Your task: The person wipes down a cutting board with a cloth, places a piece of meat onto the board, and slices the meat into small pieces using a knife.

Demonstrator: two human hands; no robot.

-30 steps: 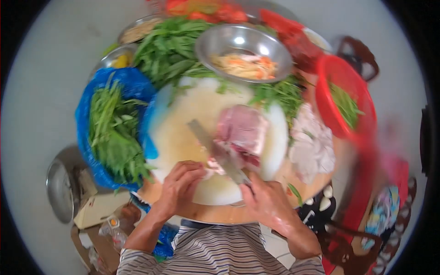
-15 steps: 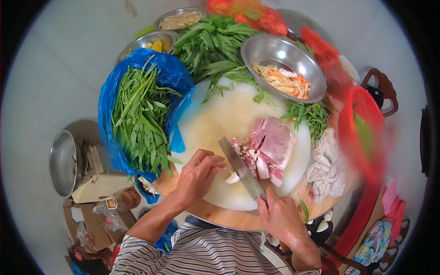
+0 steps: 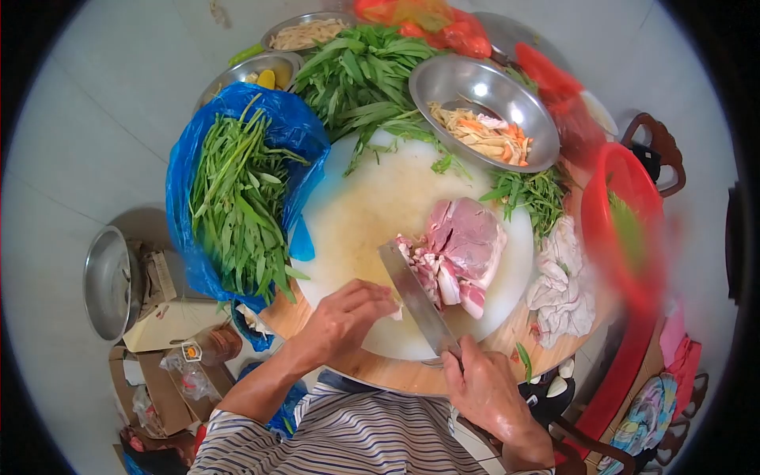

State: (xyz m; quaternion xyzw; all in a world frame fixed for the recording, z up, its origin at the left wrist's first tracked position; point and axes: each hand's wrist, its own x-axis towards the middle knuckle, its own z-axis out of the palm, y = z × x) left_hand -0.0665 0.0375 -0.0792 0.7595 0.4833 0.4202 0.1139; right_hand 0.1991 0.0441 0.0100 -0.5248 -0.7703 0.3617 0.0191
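My right hand (image 3: 489, 388) is closed around the handle of a cleaver (image 3: 417, 299). The broad blade rests upright on the round white cutting board (image 3: 348, 214), along the left side of a large piece of raw meat (image 3: 465, 237). Several small cut strips of meat lie between the blade and the big piece. On the other side of the blade, my left hand (image 3: 344, 323) has its fingers drawn together around a small whitish scrap of meat (image 3: 397, 310); the fingertips are partly hidden.
A blue plastic bag (image 3: 184, 198) of leafy greens stands left of the board. Behind it lie more greens (image 3: 360, 75) and a metal bowl (image 3: 431, 91) with pale and orange strips. To the right are a crumpled whitish cloth (image 3: 564, 289) and a red basket (image 3: 594, 206).
My left hand has lowered and moved right, closing on the small scrap that lay loose beside the blade. The cleaver stays by the meat in my right hand, its blade slightly shifted.
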